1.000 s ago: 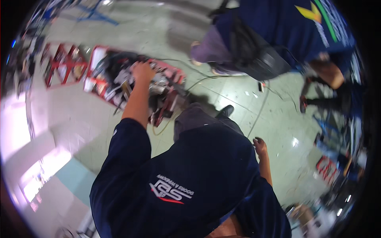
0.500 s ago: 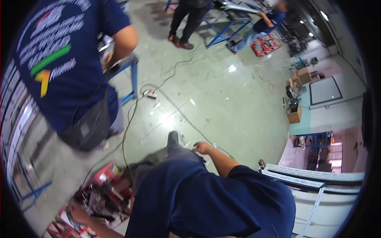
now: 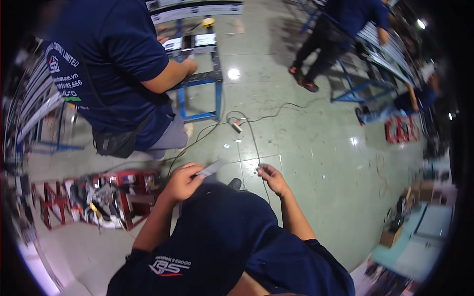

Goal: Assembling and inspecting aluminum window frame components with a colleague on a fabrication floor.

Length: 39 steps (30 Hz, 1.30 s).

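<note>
left hand [image 3: 183,182] is closed, thumb and fingers pinching one end of a flat grey strip [image 3: 213,168], which points toward the right. right hand [image 3: 271,178], apart from the strip, has its fingers curled; whether they grip something small, i cannot tell. beyond, from the left: a red tool carrier [image 3: 127,211], a co-worker [image 3: 131,54] in navy, a blue trestle [image 3: 217,98].
</note>
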Motion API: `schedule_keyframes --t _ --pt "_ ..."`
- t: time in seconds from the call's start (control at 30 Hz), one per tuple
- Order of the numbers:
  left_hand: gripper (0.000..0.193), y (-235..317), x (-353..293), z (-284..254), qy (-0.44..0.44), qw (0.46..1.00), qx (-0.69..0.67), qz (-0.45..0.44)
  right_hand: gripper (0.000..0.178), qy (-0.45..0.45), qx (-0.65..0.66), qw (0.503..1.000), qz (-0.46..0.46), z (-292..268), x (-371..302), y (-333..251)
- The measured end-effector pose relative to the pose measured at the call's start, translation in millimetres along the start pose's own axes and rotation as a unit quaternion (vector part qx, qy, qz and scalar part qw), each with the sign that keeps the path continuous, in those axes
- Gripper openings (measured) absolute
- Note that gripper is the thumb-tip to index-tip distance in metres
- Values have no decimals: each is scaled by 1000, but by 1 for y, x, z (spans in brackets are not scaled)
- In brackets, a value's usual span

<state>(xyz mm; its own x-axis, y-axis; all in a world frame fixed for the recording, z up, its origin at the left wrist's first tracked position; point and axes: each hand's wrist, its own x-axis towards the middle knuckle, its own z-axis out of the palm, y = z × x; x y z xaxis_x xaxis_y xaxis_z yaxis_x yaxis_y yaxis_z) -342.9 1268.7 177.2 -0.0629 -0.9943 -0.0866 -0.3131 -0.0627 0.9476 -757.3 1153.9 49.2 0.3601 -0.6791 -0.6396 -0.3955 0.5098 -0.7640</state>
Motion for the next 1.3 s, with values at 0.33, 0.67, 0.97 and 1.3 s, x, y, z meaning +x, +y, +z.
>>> schedule_keyframes --t 0.33,0.67,0.97,1.3 --pt "23 -15 222 -49 -3 992 -71 108 64 -344 168 922 -60 11 229 -274" --pt "37 -96 433 -244 132 983 -59 115 68 -378 -49 919 -103 51 503 -505" --pt "90 -111 551 -335 337 932 -131 9 113 -388 -126 884 -229 112 652 -689" --pt "97 -193 671 -348 596 795 -51 -100 102 -591 -222 738 -239 206 871 -755"
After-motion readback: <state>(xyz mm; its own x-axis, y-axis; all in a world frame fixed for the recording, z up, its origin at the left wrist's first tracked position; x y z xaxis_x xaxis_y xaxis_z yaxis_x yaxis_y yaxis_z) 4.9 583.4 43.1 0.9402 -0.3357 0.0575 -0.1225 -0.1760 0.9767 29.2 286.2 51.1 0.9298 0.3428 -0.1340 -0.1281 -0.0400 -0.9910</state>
